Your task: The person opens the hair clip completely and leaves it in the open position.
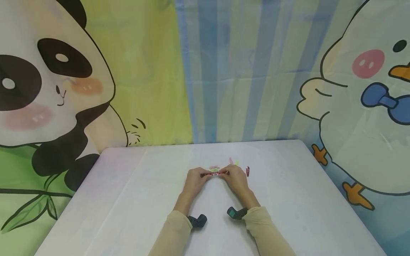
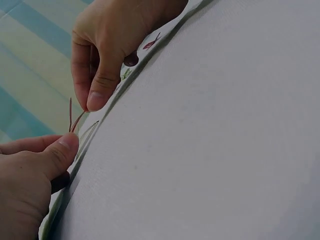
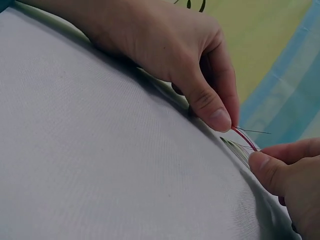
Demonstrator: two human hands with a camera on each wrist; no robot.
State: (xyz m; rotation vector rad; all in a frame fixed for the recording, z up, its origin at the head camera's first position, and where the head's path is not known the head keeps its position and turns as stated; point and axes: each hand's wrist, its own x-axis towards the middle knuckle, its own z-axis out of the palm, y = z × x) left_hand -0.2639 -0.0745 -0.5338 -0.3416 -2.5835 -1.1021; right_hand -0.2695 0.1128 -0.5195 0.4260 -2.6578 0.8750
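A slim red snap hair clip [image 3: 244,138] is stretched between both hands, its thin metal prong standing away from the curved body. My left hand [image 1: 194,180] pinches one end between thumb and fingertips. At the other end, the thumb and fingers of my right hand [image 1: 236,179] do the same. Just beyond the fingertips, green and pink hair clips [image 1: 214,169] lie in a close row on the table. In the left wrist view the red clip [image 2: 75,121] shows edge-on, its ends hidden by the fingers.
Right of the row lie a pink clip [image 1: 231,161], a green clip [image 1: 237,162] and a darker red clip [image 1: 247,171]. They rest on a white-covered table [image 1: 144,206]. Behind the far edge hangs a cartoon-printed cloth [image 1: 224,71]. Each wrist wears a small black camera.
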